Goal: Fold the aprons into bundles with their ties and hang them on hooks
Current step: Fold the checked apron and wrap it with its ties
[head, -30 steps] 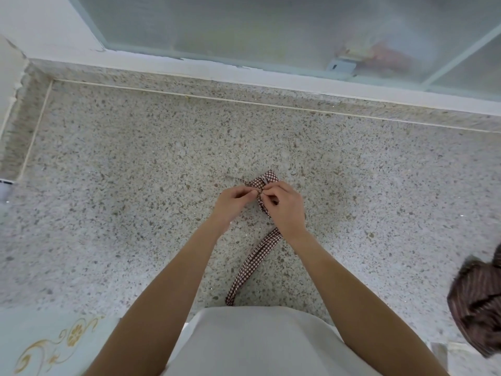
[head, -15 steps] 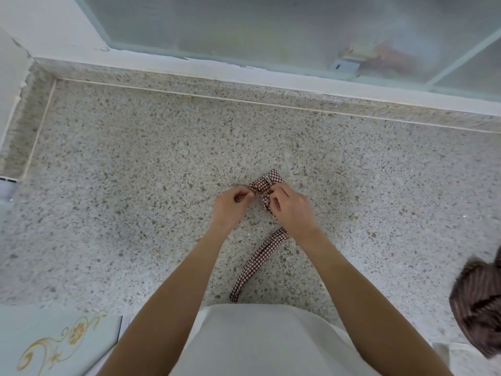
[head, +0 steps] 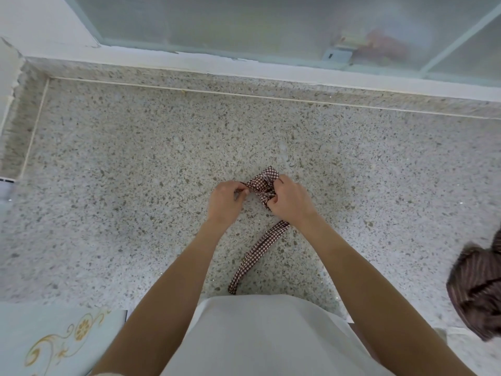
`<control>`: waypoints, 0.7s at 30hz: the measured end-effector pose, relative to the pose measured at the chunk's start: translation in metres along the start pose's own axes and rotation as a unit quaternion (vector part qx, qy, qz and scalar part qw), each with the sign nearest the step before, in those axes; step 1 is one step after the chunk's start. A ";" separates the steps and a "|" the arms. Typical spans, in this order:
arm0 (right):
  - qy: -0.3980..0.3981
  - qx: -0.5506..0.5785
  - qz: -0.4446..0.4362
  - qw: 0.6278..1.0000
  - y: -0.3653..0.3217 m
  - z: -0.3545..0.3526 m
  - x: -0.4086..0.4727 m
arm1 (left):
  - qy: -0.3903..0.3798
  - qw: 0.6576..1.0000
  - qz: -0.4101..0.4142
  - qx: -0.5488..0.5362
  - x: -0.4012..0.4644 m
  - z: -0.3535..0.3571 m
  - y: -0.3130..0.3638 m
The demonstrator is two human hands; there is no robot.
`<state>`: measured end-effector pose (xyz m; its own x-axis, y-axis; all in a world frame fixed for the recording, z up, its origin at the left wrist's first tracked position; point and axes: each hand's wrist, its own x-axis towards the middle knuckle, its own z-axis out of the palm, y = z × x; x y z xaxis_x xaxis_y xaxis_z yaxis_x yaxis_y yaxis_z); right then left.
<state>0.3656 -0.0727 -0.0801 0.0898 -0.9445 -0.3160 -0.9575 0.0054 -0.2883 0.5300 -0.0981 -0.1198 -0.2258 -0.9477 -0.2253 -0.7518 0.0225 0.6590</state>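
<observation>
**Both hands work a small checked bundle on the speckled tabletop**

A tight bundle of brown-and-white checked cloth [head: 262, 183] sits near the middle of the speckled stone tabletop [head: 135, 158], held between two bare hands. The left hand [head: 226, 200] has its fingers curled, and its fingertips pinch the bundle's left edge. The right hand [head: 290, 199] is closed round the bundle's right side, fingers folded over the cloth, so that only the top corner and the middle of the bundle show. From under the right wrist a checked tie [head: 257, 251] of the same cloth trails back along the tabletop toward the person's body, its end lying just before a white garment [head: 260, 335] at the bottom of the view. Well apart, at the right edge, lies a dark brown striped cloth bundle [head: 477, 289]. A frosted window [head: 271, 23] runs along the far side of the tabletop. At the lower left is a pale blue surface with gold scrollwork [head: 54, 343].
</observation>
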 end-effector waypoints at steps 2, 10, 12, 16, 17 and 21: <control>-0.002 0.002 -0.002 1.000 0.001 0.001 0.001 | -0.001 1.000 -0.011 0.013 0.002 0.001 0.000; 0.170 0.117 -0.037 0.978 0.024 0.016 -0.029 | 0.032 0.992 0.009 0.122 -0.019 -0.025 -0.005; 0.235 0.094 -0.049 0.966 0.023 0.020 -0.049 | 0.030 0.997 0.045 0.062 -0.035 -0.034 -0.002; 0.205 0.075 -0.075 0.973 0.006 0.048 -0.088 | -0.161 0.984 0.071 0.040 -0.063 -0.025 0.007; 0.155 0.050 -0.077 0.984 0.001 0.060 -0.095 | -0.202 0.974 0.080 0.067 -0.070 -0.015 0.006; 0.106 0.047 0.017 0.993 -0.016 0.094 -0.117 | -0.233 0.933 0.162 0.221 -0.102 0.020 -0.007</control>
<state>0.3965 0.0686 -0.1235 -0.0117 -0.9911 -0.1329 -0.9286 0.0601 -0.3662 0.5462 0.0047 -0.1153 -0.6526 -0.6292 -0.4222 -0.7565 0.5099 0.4095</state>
